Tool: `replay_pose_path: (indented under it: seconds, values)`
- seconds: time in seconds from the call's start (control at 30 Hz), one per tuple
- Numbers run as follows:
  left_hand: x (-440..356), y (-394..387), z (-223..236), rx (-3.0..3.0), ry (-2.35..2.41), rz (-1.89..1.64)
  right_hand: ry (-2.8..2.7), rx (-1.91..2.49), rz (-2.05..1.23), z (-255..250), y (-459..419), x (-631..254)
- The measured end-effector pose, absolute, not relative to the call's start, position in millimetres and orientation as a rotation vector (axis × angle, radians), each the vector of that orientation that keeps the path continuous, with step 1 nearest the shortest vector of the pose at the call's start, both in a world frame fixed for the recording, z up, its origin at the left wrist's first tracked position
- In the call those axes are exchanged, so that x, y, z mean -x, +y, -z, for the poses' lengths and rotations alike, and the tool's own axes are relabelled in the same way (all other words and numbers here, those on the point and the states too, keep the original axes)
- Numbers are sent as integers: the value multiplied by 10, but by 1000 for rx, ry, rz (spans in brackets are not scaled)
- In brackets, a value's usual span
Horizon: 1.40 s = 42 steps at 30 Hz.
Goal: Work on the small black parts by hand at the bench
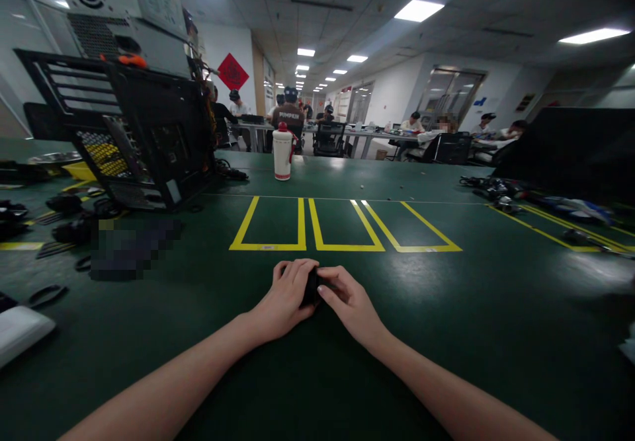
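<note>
status: black object (pixel 311 289) raised to or resting on the green table (pixel 317 388), at the centre of the work position; which of the two cannot be told. left hand (pixel 282 299) is wrapped around the object from its 9 o'clock side, fingers over the top, thumb at the near edge. right hand (pixel 350 302) is curled at the 3 o'clock side, thumb and fingertips at the object's edge; whether they grip or only touch cannot be told.

progress: pickup is complete; release is not yet done. any result of the handling is hidden by the fingers. yellow tape frames (pixel 301 224) lie ahead, from 11 to 2 o'clock, and the object is outside them.

surroundings: white bottle (pixel 282 157) stands upright beyond the frames, just short of 12 o'clock. computer case (pixel 149 110) stands at 10 o'clock. dark cables (pixel 496 193) lie at 2 o'clock, well apart from both hands
</note>
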<state>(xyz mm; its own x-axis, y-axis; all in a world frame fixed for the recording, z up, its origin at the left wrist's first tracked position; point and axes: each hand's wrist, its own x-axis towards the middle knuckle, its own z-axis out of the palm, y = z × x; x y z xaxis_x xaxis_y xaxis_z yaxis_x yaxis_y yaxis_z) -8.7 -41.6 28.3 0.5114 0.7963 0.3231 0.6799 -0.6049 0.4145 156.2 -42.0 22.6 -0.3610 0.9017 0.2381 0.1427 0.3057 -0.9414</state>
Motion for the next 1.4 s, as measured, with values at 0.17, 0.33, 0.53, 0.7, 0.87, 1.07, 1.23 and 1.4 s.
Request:
replay_pose_path:
  seconds: [0.17, 0.33, 0.53, 0.7, 0.87, 1.07, 1.23, 1.4]
  values:
    - [93, -438, -344, -2517, 1240, -700, -1691, 1020, -1153, -180, -381, -1559]
    - [91, -435, -340, -2514, 1249, -676, -1738, 965, -1187, -166, -383, -1563]
    - [76, -391, -220, -2527, 1270, -744, -1729, 936, -1084, -175, -408, -1556]
    - [79, -398, -243, -2514, 1245, -737, -1707, 991, -1126, -175, -390, -1559]
    - [77, -393, -227, -2516, 1256, -749, -1721, 955, -1153, -177, -393, -1556]
    - [81, -402, -237, -2536, 1250, -739, -1703, 932, -1141, -179, -402, -1556]
    - [80, -431, -326, -2515, 1267, -694, -1716, 982, -1146, -191, -394, -1560]
    - [68, -426, -322, -2518, 1269, -734, -1693, 889, -1206, -179, -391, -1556]
